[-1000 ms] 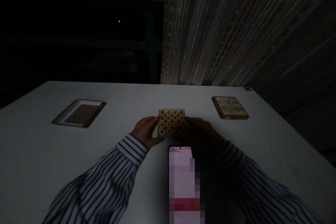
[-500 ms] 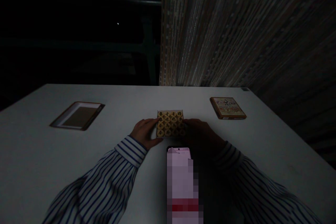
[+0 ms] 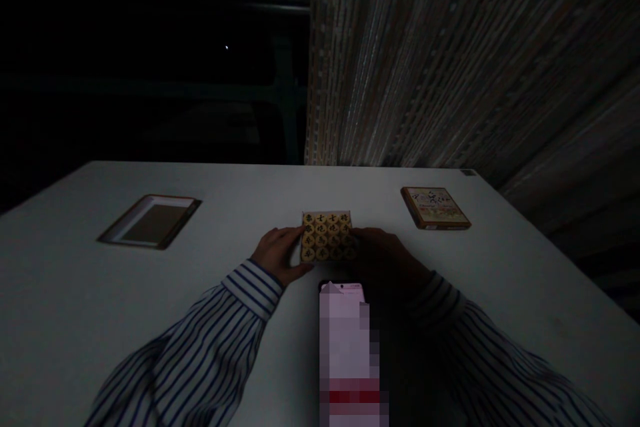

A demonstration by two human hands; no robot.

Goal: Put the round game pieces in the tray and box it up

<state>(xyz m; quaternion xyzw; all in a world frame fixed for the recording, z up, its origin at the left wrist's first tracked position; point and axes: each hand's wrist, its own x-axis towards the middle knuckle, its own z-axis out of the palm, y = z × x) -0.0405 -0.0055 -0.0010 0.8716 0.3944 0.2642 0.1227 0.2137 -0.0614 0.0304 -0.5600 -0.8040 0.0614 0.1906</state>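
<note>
A small tray of round wooden chess pieces [image 3: 327, 237] with dark characters on them lies on the white table [image 3: 250, 193]. My left hand [image 3: 281, 255] grips its left side, fingertips at the upper left and thumb near the lower left corner. At the right side, my right hand [image 3: 386, 255] holds the tray, its fingertips on the edge; much of that hand is in deep shadow. Just below the tray lies a phone [image 3: 345, 340] with a lit, pixelated screen.
An open, shallow box part [image 3: 151, 221] lies at the left of the table. At the right is a flat box lid [image 3: 436, 207] with printed characters. A bead-like curtain [image 3: 380, 67] hangs beyond the far edge.
</note>
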